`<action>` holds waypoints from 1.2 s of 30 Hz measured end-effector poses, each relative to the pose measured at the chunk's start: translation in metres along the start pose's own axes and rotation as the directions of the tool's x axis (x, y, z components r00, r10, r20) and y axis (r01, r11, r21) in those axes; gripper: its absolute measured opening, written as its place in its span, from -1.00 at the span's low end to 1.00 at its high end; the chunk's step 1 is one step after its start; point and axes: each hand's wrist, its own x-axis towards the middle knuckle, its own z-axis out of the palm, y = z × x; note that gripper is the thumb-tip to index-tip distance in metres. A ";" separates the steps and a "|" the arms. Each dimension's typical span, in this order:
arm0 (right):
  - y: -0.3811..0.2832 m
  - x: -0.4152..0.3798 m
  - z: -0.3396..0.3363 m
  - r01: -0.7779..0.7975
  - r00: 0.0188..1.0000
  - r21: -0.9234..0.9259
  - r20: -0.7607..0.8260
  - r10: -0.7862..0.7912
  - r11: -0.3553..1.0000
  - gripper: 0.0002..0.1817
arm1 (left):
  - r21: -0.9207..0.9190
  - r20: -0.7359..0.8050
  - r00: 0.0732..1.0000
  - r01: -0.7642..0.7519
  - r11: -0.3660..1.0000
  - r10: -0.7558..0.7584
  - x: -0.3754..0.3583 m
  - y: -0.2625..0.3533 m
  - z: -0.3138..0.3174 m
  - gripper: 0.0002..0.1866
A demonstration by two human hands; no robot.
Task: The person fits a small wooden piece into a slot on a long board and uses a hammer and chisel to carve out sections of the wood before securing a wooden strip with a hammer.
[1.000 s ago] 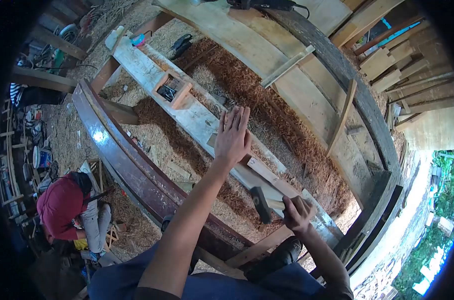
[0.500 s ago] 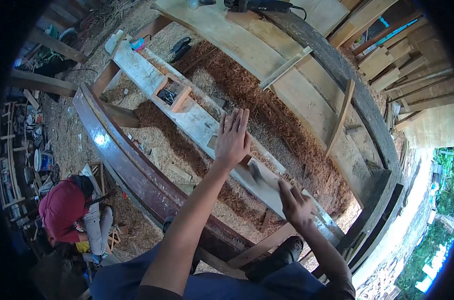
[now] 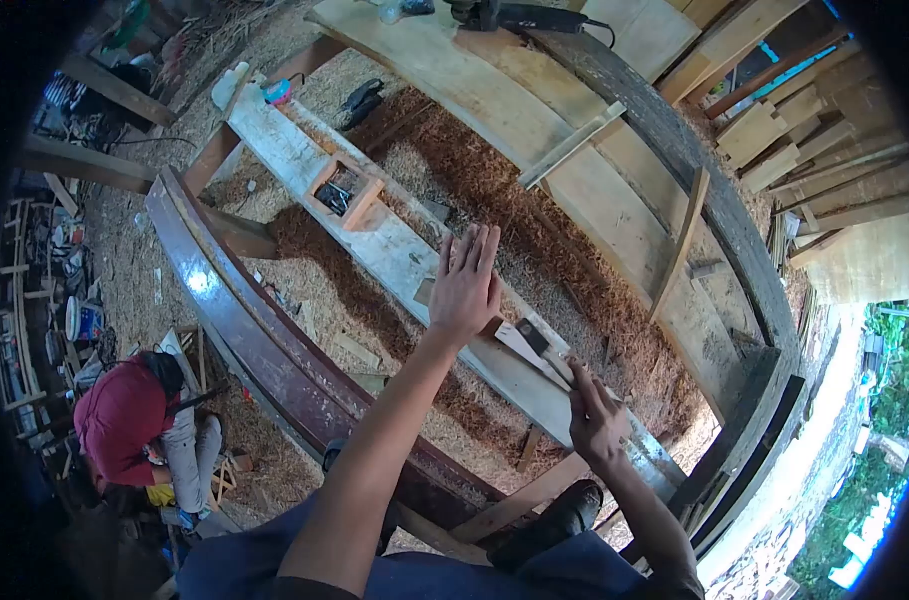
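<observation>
My left hand (image 3: 466,285) lies flat with its fingers stretched out, over a small wood piece on the long pale plank (image 3: 284,150). In my right hand (image 3: 599,420) is the handle of a hammer-like tool (image 3: 539,345), its dark head resting near a light wood piece (image 3: 514,342) beside my left hand. The end of a brown wooden piece shows just right of my left palm. Farther up the plank sits a square wooden box (image 3: 344,190) with metal items inside, apart from both hands.
A curved maroon beam (image 3: 264,325) runs along the near left. Beyond the plank are wide curved boards (image 3: 594,190) with cross battens and a power tool (image 3: 534,16). Shavings cover the ground. At the lower left a person (image 3: 129,420) in red bends down.
The tool in my right hand, blurred before, now shows clearly, and that hand has shifted slightly right and down. My left hand stays nearly in place.
</observation>
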 end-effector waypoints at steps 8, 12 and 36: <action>-0.006 -0.010 0.001 -0.118 0.988 -0.159 0.080 0.132 0.980 -0.55 | 0.026 0.029 0.998 0.050 0.998 -0.050 0.003 0.000 0.004 -0.28; -0.007 -0.015 0.009 -0.024 0.985 0.038 -0.168 0.030 0.999 -0.57 | 0.018 0.056 0.998 0.042 0.999 -0.043 -0.002 0.002 0.002 -0.29; -0.026 -0.004 -0.011 0.012 0.998 0.010 -0.054 -0.012 1.000 -0.48 | 0.031 0.066 0.998 0.023 0.999 -0.025 0.001 0.001 0.003 -0.26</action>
